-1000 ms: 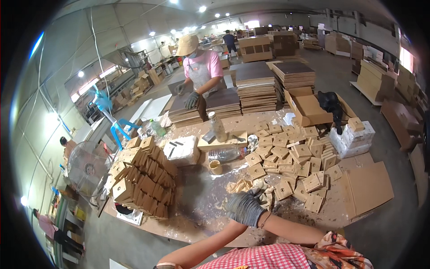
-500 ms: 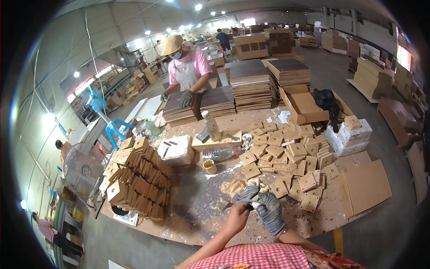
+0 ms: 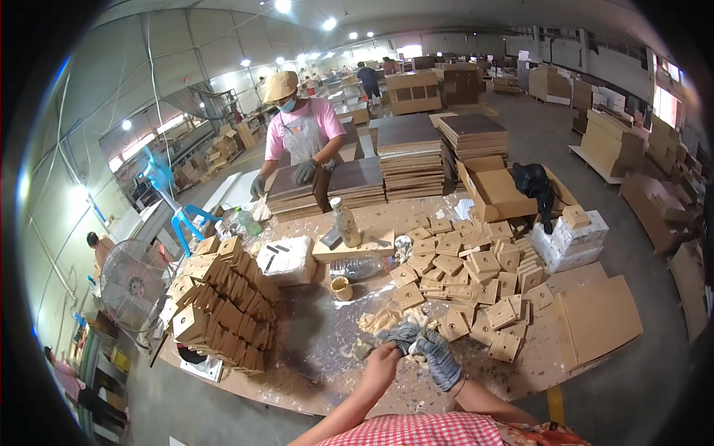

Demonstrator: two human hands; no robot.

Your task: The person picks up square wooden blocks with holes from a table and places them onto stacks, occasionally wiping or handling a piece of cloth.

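Note:
My bare left hand (image 3: pixel 382 366) is closed on a loose grey knit work glove (image 3: pixel 402 337), low over the near edge of the table. My right hand (image 3: pixel 443 362), in a grey striped glove, pinches the other side of that loose glove. Its fingertips are partly hidden by the fabric. Just beyond my hands lies a crumpled cream cloth (image 3: pixel 378 321). A loose pile of small wooden blocks with round holes (image 3: pixel 448 264) spreads out ahead and to the right. More such blocks stand in a tall stack (image 3: pixel 223 316) on the left.
Beyond the blocks are a tape-brown cup (image 3: pixel 341 288), a bottle (image 3: pixel 345 223), a white packet (image 3: pixel 286 262) and an open carton (image 3: pixel 483 193). A flat cardboard piece (image 3: pixel 599 321) lies right. A fan (image 3: pixel 134 286) stands left. Across the table, a gloved co-worker (image 3: pixel 305 137) handles dark panels (image 3: pixel 357 175).
My hands, with the loose glove between them, have shifted slightly left and lower in view. The co-worker's hands have moved over the panels. The whole view has tilted a little.

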